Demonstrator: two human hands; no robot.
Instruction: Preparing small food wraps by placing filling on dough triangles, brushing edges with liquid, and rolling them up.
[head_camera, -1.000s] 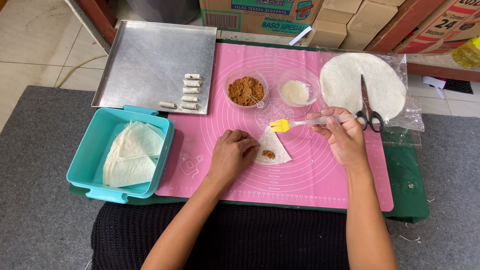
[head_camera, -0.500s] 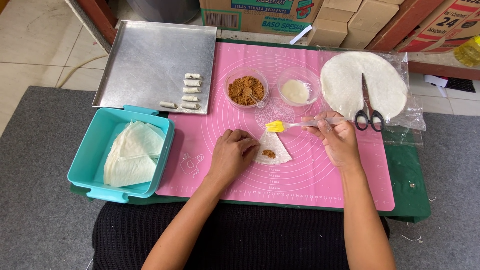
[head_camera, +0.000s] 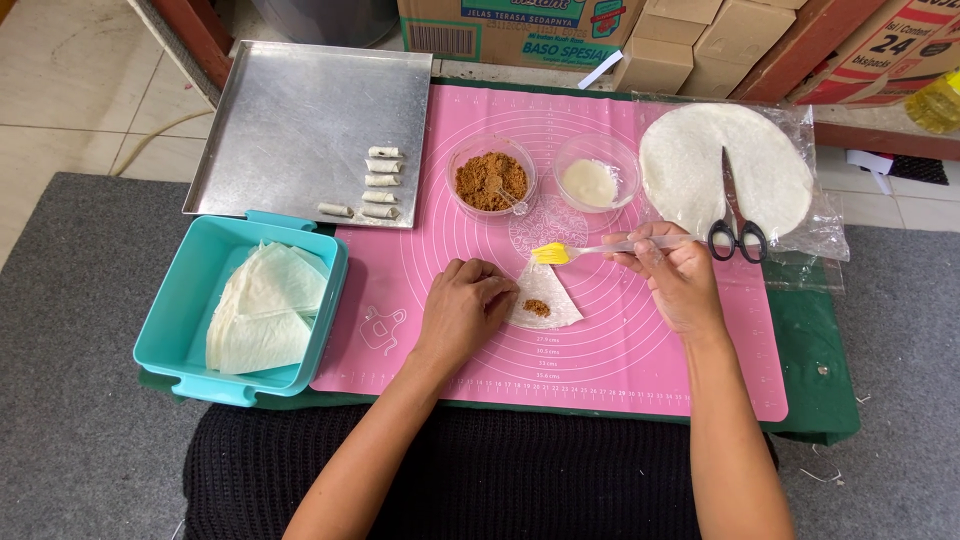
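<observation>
While the left hand (head_camera: 462, 312) presses flat at the middle of the frame, its fingers spread narrow on the left corner of a small white wedge of thin wrapper (head_camera: 546, 297), that wedge lies on the pink silicone mat (head_camera: 620, 350) with a dab of brown filling (head_camera: 537, 307) on it, not yet rolled. Just right of it, the right hand (head_camera: 672, 275) has its fingers pinched on the clear handle of a yellow-tipped pastry brush (head_camera: 553, 253), whose tip hovers at the wedge's upper point. At lower left, a teal plastic tub (head_camera: 170, 330) holds a stack of cut wedges waiting. Farther up sit a clear bowl of brown crumbly filling (head_camera: 491, 180), a clear bowl of white paste (head_camera: 596, 175), and round white wrappers (head_camera: 690, 165) under black-handled scissors (head_camera: 736, 222). In the upper left, six finished rolls (head_camera: 378, 182) rest on a steel tray (head_camera: 290, 120).
</observation>
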